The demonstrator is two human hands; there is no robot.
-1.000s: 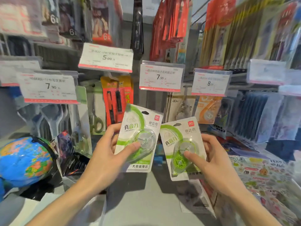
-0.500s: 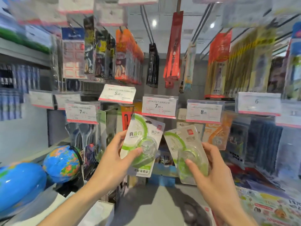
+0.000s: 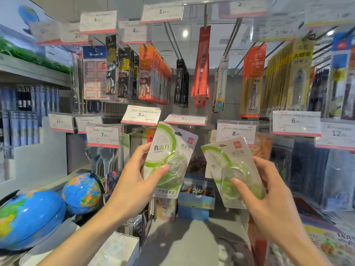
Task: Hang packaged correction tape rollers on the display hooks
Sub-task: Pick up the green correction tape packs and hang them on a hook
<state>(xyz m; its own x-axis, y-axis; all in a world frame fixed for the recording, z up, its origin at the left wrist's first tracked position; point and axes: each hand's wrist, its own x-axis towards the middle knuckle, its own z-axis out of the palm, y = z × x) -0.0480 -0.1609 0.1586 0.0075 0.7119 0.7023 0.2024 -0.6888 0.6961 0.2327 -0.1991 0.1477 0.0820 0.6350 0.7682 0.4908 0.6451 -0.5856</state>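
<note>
Gripping one correction tape pack (image 3: 170, 160) in our left hand (image 3: 134, 181) and another pack (image 3: 233, 173) in our right hand (image 3: 269, 198) — thumbs clamped on the blisters, mid-frame below the price tags (image 3: 186, 120).

Below both hands (image 3: 134, 181) runs a grey shelf (image 3: 184, 244), its bare middle strip lying between the two forearms. To the left of the left hand two blue globes (image 3: 28, 219) rest on it, the smaller one (image 3: 82, 192) just beside the larger. Beyond the hands, between them, a blue box (image 3: 196, 204) stands on the shelf. Under the right hand (image 3: 272, 204) lie flat printed packs (image 3: 330, 244), blurred.
</note>
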